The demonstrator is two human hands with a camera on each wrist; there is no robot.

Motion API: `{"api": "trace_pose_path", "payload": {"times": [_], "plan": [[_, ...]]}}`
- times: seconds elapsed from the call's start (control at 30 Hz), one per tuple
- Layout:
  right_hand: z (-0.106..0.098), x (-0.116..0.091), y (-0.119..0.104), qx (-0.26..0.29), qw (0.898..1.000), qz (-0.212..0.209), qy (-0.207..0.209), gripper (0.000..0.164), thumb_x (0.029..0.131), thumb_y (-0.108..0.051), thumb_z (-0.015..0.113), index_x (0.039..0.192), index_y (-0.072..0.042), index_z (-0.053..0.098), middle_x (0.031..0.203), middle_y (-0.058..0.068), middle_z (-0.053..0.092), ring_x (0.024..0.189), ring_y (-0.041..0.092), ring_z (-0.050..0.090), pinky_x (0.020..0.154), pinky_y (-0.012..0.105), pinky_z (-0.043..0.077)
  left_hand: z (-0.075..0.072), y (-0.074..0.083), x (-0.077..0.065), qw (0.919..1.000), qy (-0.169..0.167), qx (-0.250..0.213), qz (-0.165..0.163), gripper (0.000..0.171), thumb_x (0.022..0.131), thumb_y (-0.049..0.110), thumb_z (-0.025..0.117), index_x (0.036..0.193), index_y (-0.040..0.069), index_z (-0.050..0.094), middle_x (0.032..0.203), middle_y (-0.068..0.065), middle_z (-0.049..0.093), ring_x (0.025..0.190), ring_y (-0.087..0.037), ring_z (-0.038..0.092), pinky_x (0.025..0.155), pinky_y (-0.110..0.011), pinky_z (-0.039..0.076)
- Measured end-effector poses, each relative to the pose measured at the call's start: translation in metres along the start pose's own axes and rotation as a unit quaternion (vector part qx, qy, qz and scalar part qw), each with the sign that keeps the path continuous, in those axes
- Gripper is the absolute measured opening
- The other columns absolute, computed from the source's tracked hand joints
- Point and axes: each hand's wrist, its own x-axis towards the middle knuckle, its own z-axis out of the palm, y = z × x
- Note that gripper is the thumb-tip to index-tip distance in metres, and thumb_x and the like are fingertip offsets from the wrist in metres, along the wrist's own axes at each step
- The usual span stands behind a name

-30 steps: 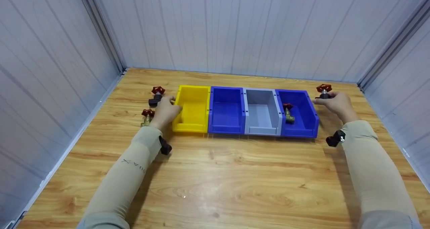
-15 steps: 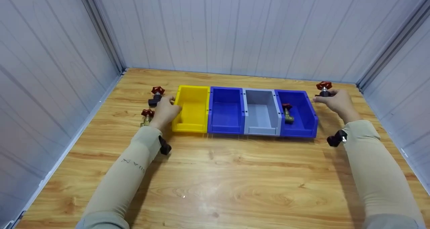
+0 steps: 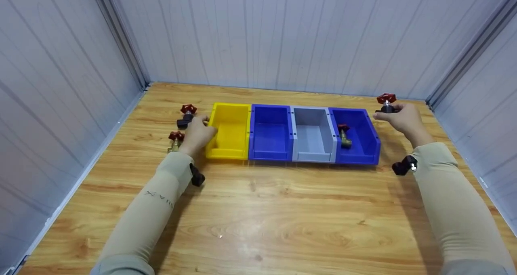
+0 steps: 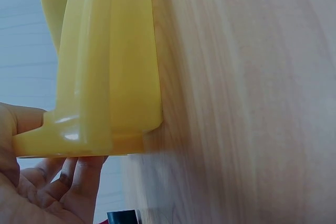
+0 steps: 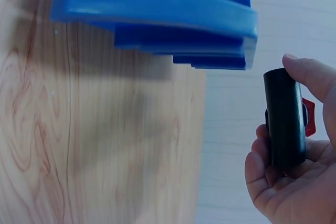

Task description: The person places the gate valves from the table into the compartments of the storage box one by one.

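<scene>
My left hand (image 3: 198,134) grips the left wall of the yellow bin (image 3: 229,131), its thumb over the rim and its fingers along the outer side in the left wrist view. To the right of the bin row, my right hand (image 3: 408,121) holds a black valve (image 5: 286,119) with a red handwheel (image 3: 386,98) by its dark tubular body, raised above the table. A brass valve (image 3: 345,139) with a red handwheel lies inside the right blue bin (image 3: 365,141). Left of the yellow bin are another black valve (image 3: 185,118) and a brass valve (image 3: 175,141), partly hidden by my left hand.
Between the yellow and right blue bins stand another blue bin (image 3: 270,133) and a grey bin (image 3: 314,135), joined in one row. The wooden table (image 3: 258,210) extends in front. White panel walls (image 3: 266,36) enclose the back and both sides.
My right hand has lifted the black valve slightly and brought it a little to the left. My left hand stays on the yellow bin.
</scene>
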Motion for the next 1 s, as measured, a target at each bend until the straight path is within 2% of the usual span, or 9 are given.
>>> {"api": "trace_pose_path", "payload": {"times": [0.2, 0.43, 0.53, 0.73, 1.0], "plan": [[0.001, -0.003, -0.007, 0.002, 1.0, 0.002, -0.001, 0.086, 0.094, -0.06, 0.08, 0.144, 0.005, 0.053, 0.146, 0.026, 0.055, 0.126, 0.034, 0.057, 0.094, 0.036, 0.049, 0.001, 0.0, 0.0, 1.0, 0.0, 0.002, 0.001, 0.044, 0.105, 0.012, 0.056, 0.148, 0.007, 0.057, 0.147, -0.019, 0.061, 0.121, -0.031, 0.061, 0.105, -0.048, 0.057], [0.003, -0.004, -0.014, -0.015, 1.0, -0.014, 0.019, 0.071, 0.094, -0.053, 0.083, 0.134, 0.0, 0.06, 0.132, 0.017, 0.061, 0.11, 0.023, 0.057, 0.078, 0.024, 0.048, 0.002, 0.0, -0.002, 1.0, 0.001, 0.002, 0.009, 0.038, 0.105, 0.012, 0.057, 0.142, 0.005, 0.058, 0.144, -0.021, 0.061, 0.122, -0.034, 0.064, 0.103, -0.05, 0.059], [0.003, -0.006, -0.017, -0.009, 1.0, -0.015, 0.016, 0.071, 0.095, -0.05, 0.083, 0.138, 0.001, 0.059, 0.132, 0.016, 0.06, 0.108, 0.02, 0.056, 0.075, 0.021, 0.048, 0.002, 0.001, -0.003, 0.9999, 0.0, 0.001, 0.012, 0.04, 0.106, 0.012, 0.056, 0.145, 0.005, 0.057, 0.145, -0.021, 0.061, 0.123, -0.034, 0.064, 0.104, -0.05, 0.059], [0.005, -0.009, -0.024, -0.005, 1.0, -0.018, 0.011, 0.068, 0.096, -0.047, 0.082, 0.139, 0.001, 0.059, 0.133, 0.016, 0.06, 0.11, 0.021, 0.058, 0.075, 0.02, 0.049, 0.002, 0.002, -0.002, 0.9999, -0.004, 0.005, 0.01, 0.041, 0.107, 0.012, 0.056, 0.147, 0.004, 0.055, 0.146, -0.022, 0.059, 0.123, -0.034, 0.062, 0.105, -0.049, 0.058], [0.01, -0.017, -0.035, 0.001, 1.0, -0.026, -0.002, 0.079, 0.096, -0.047, 0.081, 0.149, 0.005, 0.053, 0.142, 0.024, 0.059, 0.119, 0.027, 0.06, 0.076, 0.016, 0.049, 0.002, 0.001, -0.001, 1.0, -0.005, 0.003, 0.001, 0.04, 0.106, 0.012, 0.055, 0.146, 0.005, 0.056, 0.144, -0.02, 0.059, 0.119, -0.032, 0.061, 0.103, -0.047, 0.058]]}}
